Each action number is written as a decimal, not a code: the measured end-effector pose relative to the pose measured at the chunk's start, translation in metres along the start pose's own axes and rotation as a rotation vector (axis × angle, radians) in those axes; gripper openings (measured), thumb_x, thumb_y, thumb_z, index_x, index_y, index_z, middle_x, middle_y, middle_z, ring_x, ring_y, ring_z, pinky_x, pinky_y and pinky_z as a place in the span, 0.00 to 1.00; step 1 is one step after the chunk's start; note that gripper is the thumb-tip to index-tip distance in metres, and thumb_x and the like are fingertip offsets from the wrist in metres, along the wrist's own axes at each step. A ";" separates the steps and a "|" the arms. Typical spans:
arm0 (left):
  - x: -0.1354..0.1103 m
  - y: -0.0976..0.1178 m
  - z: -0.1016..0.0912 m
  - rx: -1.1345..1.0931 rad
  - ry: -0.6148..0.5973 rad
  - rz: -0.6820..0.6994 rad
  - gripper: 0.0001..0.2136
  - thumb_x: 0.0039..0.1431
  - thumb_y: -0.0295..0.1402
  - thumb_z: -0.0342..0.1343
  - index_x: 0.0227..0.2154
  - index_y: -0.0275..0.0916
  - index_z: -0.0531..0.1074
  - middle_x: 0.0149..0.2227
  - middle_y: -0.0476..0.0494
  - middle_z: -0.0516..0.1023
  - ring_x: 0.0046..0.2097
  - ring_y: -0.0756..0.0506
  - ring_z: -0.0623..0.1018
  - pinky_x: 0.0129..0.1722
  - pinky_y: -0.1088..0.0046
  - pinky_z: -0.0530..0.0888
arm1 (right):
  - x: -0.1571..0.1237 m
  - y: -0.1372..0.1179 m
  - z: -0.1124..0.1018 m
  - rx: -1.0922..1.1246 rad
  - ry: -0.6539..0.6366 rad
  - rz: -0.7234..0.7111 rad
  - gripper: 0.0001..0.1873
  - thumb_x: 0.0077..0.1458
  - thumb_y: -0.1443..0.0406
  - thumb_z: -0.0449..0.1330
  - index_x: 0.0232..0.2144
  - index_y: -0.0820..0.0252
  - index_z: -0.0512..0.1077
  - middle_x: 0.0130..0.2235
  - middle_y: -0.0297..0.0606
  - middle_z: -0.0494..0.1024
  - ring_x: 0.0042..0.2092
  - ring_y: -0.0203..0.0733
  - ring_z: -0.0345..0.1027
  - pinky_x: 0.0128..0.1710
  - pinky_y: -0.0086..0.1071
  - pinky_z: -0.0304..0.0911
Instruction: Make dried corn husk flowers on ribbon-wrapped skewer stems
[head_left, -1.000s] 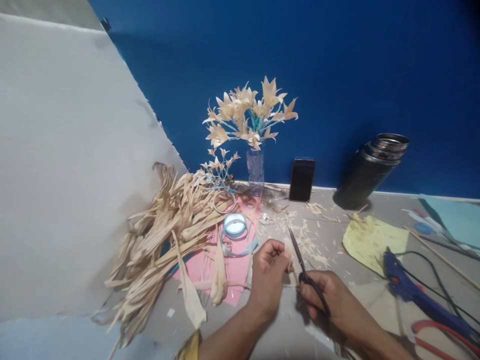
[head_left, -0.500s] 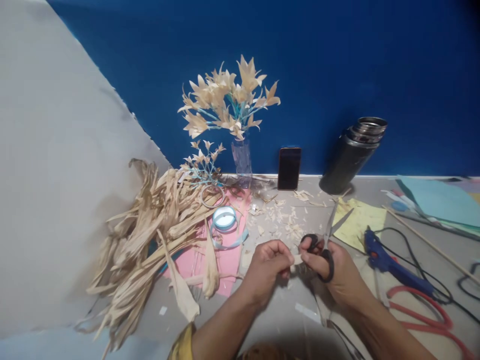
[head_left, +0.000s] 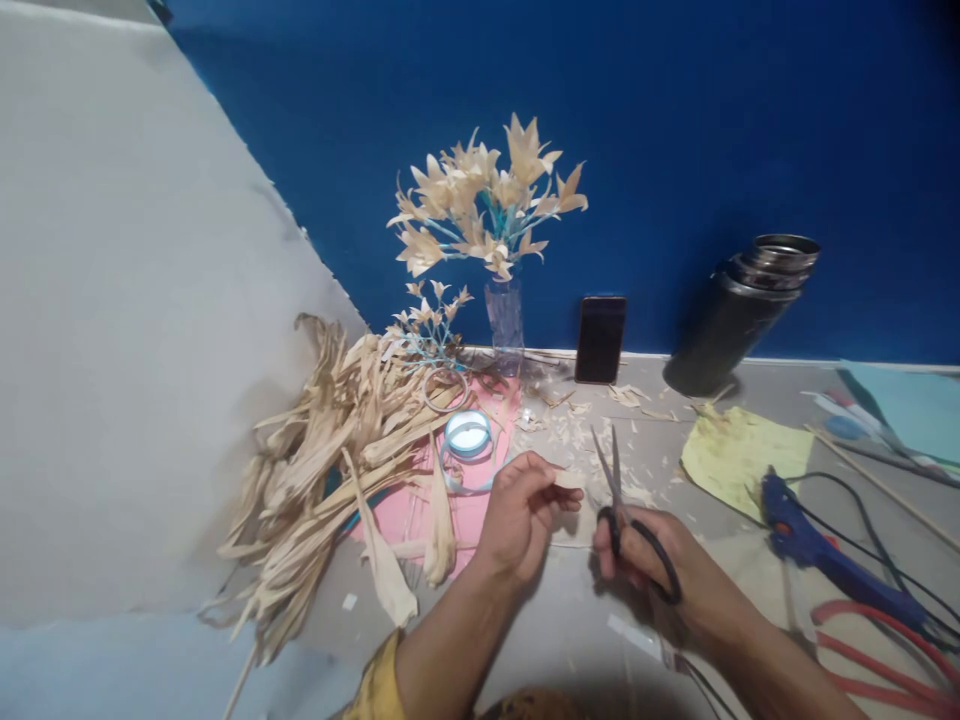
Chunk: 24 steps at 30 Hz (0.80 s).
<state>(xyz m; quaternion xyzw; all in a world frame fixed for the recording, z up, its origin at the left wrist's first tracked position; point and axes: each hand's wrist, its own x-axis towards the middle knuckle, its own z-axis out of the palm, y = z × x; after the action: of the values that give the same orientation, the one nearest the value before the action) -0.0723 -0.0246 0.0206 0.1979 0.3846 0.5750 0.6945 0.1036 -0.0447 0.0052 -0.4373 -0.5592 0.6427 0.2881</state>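
Between the fingertips of my left hand (head_left: 525, 505) is a small pale piece of dried corn husk (head_left: 571, 481). My right hand (head_left: 656, 550) holds black-handled scissors (head_left: 613, 490), their blades slightly apart and pointing up and away. The blades are just right of the husk piece, apart from it. To the left of my left hand lie a roll of light blue tape (head_left: 469, 434), on pink paper (head_left: 397, 522), and a loose husk strip (head_left: 441, 530). Small husk scraps (head_left: 634, 462) are scattered beyond the scissors.
A heap of dried husks (head_left: 322, 470) lies left. Husk flowers fill a clear vase (head_left: 505, 325) at the wall, beside a phone (head_left: 600, 340) and a dark flask (head_left: 731, 325). Right are yellow paper (head_left: 731, 450), a blue glue gun (head_left: 832, 560) and red-handled scissors (head_left: 885, 625).
My hands have drawn apart, and the right fingers have left the husk piece. The scissors have swung from pointing right to pointing up and slightly left. The whole view has shifted slightly.
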 end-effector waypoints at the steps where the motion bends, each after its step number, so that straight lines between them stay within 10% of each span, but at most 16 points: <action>1: 0.000 0.003 0.000 -0.003 0.006 0.007 0.09 0.45 0.29 0.64 0.22 0.37 0.67 0.23 0.48 0.76 0.27 0.48 0.78 0.31 0.73 0.73 | -0.001 0.001 0.001 0.003 -0.079 0.016 0.33 0.56 0.37 0.55 0.31 0.62 0.72 0.26 0.38 0.75 0.23 0.34 0.55 0.23 0.30 0.49; 6: 0.001 0.010 -0.001 -0.005 0.006 0.024 0.07 0.43 0.28 0.62 0.21 0.37 0.67 0.21 0.50 0.75 0.24 0.48 0.77 0.28 0.73 0.73 | -0.003 0.004 0.004 -0.005 -0.248 0.035 0.36 0.52 0.33 0.56 0.30 0.62 0.71 0.25 0.38 0.76 0.23 0.33 0.55 0.23 0.29 0.48; 24: 0.004 0.011 -0.007 0.040 -0.059 0.026 0.09 0.44 0.31 0.65 0.23 0.36 0.68 0.22 0.52 0.71 0.22 0.50 0.76 0.25 0.74 0.73 | -0.003 -0.007 0.006 -0.109 -0.198 0.128 0.33 0.48 0.35 0.60 0.19 0.58 0.65 0.16 0.31 0.67 0.19 0.32 0.51 0.21 0.28 0.46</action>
<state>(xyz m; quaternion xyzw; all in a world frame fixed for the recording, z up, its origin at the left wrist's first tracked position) -0.0845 -0.0192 0.0232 0.2335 0.3728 0.5701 0.6938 0.0988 -0.0487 0.0132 -0.4215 -0.5899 0.6685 0.1654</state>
